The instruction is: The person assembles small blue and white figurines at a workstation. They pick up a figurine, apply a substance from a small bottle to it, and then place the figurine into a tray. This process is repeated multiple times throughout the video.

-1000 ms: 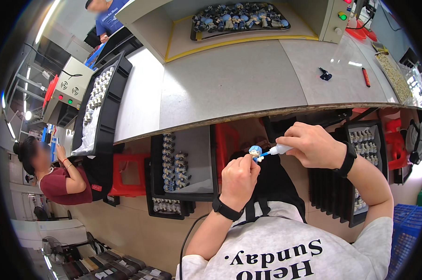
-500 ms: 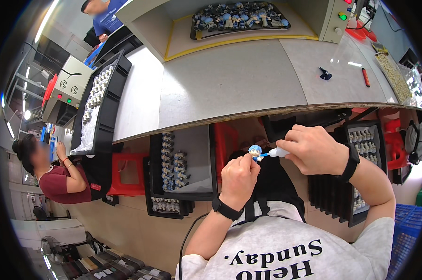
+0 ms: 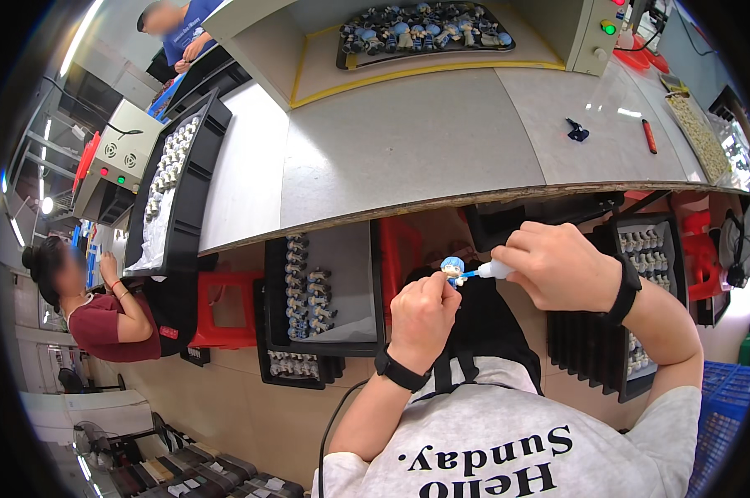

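Note:
My left hand (image 3: 421, 322) pinches a small figurine (image 3: 452, 266) with light blue hair and a blue-and-white body, held above my lap just below the table edge. The figurine's lower part is hidden behind my fingers. From the right, my right hand (image 3: 562, 267) grips a small white squeeze bottle (image 3: 496, 270) lying sideways. Its narrow blue nozzle points at the figurine's body; whether the tip touches it is too small to tell.
Ahead stretches a grey table (image 3: 392, 158) with a dark blue piece (image 3: 577, 130) and a red pen-like tool (image 3: 649, 137). A black tray (image 3: 344, 55) of figurines sits in the booth. Black crates (image 3: 373, 307) flank my lap. Two co-workers are at the left.
The figurine has turned slightly in my left hand, so more of its front shows. At the far left, one co-worker has leaned and raised a hand. My right hand barely moved.

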Tool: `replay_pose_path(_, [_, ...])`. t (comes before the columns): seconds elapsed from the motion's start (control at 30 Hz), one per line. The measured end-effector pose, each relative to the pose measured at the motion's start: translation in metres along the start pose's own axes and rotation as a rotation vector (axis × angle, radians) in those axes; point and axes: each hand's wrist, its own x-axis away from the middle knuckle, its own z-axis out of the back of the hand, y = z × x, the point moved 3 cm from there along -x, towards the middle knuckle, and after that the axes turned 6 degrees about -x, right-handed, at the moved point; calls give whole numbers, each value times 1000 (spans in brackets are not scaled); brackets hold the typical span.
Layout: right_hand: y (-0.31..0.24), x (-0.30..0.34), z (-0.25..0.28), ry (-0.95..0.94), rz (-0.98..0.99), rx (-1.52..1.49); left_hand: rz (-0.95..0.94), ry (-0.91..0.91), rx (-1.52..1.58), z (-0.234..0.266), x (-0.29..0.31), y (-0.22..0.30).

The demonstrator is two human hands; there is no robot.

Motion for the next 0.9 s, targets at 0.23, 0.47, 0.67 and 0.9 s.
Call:
replay_pose_path(0.23, [70, 30, 2, 376, -364, -974, 45, 31, 66, 7, -4, -5])
replay_pose_path(0.47, [195, 65, 59, 954, -516, -644, 67, 11, 92, 12, -6, 1])
replay_pose_path(0.67, [259, 93, 68, 810, -873, -167, 40, 34, 108, 11, -8, 8])
replay_pose_path(0.9, [238, 84, 48, 1134, -667, 28, 18, 41, 125, 15, -8, 15])
